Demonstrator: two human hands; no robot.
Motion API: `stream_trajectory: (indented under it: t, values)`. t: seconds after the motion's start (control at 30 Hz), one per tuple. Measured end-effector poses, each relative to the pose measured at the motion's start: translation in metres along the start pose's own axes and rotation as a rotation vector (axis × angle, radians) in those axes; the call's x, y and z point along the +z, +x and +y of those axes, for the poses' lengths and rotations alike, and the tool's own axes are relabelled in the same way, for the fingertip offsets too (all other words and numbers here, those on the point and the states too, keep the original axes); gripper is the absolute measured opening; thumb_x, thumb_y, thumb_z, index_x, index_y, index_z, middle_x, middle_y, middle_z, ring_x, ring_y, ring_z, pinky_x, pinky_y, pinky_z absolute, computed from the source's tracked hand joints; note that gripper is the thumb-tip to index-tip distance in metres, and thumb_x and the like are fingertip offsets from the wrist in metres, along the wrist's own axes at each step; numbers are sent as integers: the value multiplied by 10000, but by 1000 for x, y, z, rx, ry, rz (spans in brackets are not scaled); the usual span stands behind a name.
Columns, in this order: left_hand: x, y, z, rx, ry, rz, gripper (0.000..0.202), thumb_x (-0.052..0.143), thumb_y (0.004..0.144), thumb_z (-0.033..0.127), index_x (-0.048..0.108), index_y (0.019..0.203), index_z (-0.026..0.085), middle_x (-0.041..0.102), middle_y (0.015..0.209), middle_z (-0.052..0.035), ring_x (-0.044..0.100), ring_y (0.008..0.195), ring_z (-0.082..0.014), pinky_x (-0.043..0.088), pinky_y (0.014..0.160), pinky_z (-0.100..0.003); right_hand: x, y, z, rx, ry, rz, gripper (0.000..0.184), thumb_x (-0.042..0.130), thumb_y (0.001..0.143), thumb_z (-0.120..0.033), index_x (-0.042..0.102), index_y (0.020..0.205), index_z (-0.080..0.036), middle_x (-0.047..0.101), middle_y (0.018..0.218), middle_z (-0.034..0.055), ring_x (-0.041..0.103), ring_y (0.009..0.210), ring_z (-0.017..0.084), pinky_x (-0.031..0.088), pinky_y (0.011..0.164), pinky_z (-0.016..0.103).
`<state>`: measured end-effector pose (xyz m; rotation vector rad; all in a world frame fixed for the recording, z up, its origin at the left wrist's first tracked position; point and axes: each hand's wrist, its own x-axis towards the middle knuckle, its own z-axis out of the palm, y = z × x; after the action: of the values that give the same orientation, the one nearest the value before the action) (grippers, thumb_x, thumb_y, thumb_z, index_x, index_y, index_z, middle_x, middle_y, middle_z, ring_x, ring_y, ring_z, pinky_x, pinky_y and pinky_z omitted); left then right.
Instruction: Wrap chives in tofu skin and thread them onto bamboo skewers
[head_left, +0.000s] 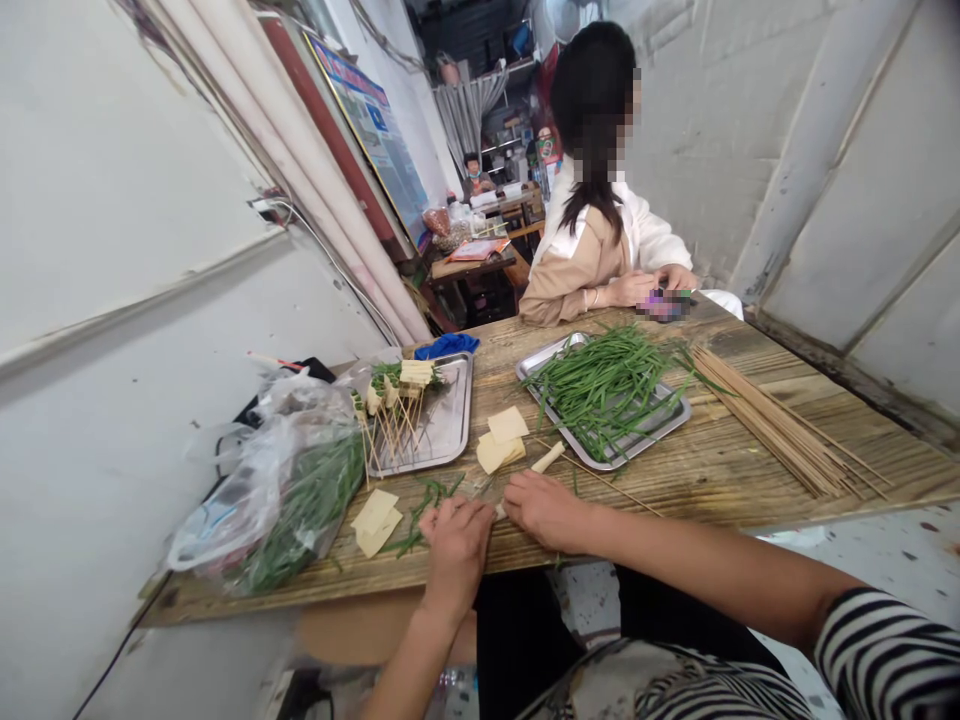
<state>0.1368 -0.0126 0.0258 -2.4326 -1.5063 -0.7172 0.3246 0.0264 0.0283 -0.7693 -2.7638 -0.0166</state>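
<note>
At the table's near edge, my left hand (pixel 456 540) and my right hand (pixel 546 512) are close together, fingers curled down on a small pale tofu-sheet roll (pixel 499 512). Only a short piece of that roll shows between them. Just beyond my right hand lies a finished-looking roll (pixel 549 457), with a thin skewer (pixel 611 487) beside it. Square tofu sheets (pixel 500 452) are stacked ahead of my hands. More tofu sheets (pixel 376 522) lie left of my left hand, near loose green chive pieces (pixel 429 500).
A metal tray (pixel 453 425) holds skewered rolls (pixel 397 400). Another tray (pixel 534 368) carries a heap of chives (pixel 611 385). Bamboo skewers (pixel 772 420) lie at right. Plastic bags (pixel 281 490) with greens crowd the left end. A person (pixel 592 230) sits at the far side.
</note>
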Motion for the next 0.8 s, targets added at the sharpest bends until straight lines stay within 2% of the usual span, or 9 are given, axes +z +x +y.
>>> stream_trajectory:
  t: [0.1, 0.23, 0.37, 0.5, 0.6, 0.7, 0.8]
  values:
    - [5, -5, 2, 66, -2, 21, 192, 489, 902, 246, 678, 929, 258, 713, 928, -11, 569, 885, -190, 271, 789, -359, -2, 4, 2, 11, -3, -26, 219, 413, 927, -179, 601, 830, -122, 540, 859, 76, 431, 887, 199, 351, 793, 347]
    - [4, 1, 2, 27, -66, -18, 207, 475, 908, 254, 681, 919, 249, 710, 881, -22, 569, 842, -179, 284, 783, -352, -5, 7, 2, 69, -12, -48, 238, 414, 927, -181, 607, 802, -122, 542, 855, 73, 439, 883, 202, 361, 780, 338]
    - [0, 10, 1, 31, -132, -66, 237, 456, 908, 238, 692, 889, 247, 706, 852, -29, 568, 812, -179, 301, 763, -344, -7, 3, 1, 99, -33, 3, 247, 377, 948, -196, 602, 881, -122, 541, 892, 71, 441, 897, 203, 364, 792, 336]
    - [2, 11, 1, 16, -83, -46, 237, 474, 899, 252, 696, 819, 262, 709, 799, -12, 578, 773, -180, 296, 754, -345, -3, 1, 2, 71, -8, -5, 236, 389, 942, -191, 599, 856, -130, 547, 885, 63, 444, 892, 197, 364, 808, 338]
    - [7, 8, 3, 18, -12, -2, 199, 494, 891, 267, 691, 868, 281, 715, 855, -1, 588, 818, -189, 302, 778, -350, 6, 4, 5, 80, 7, 13, 268, 382, 945, -203, 607, 817, -132, 550, 850, 66, 447, 883, 196, 364, 815, 347]
    - [11, 3, 2, 105, 11, 53, 212, 474, 895, 244, 677, 945, 286, 715, 940, -1, 598, 874, -191, 324, 787, -344, 12, 7, 2, 107, -13, 24, 262, 406, 933, -204, 615, 791, -133, 553, 837, 66, 453, 880, 198, 370, 804, 347]
    - [14, -1, -10, 220, -21, 114, 240, 442, 888, 221, 676, 918, 265, 724, 881, -13, 623, 823, -185, 362, 749, -328, 4, 2, -10, 132, -54, 6, 186, 499, 878, -198, 611, 742, -140, 559, 825, 51, 461, 871, 199, 383, 767, 334]
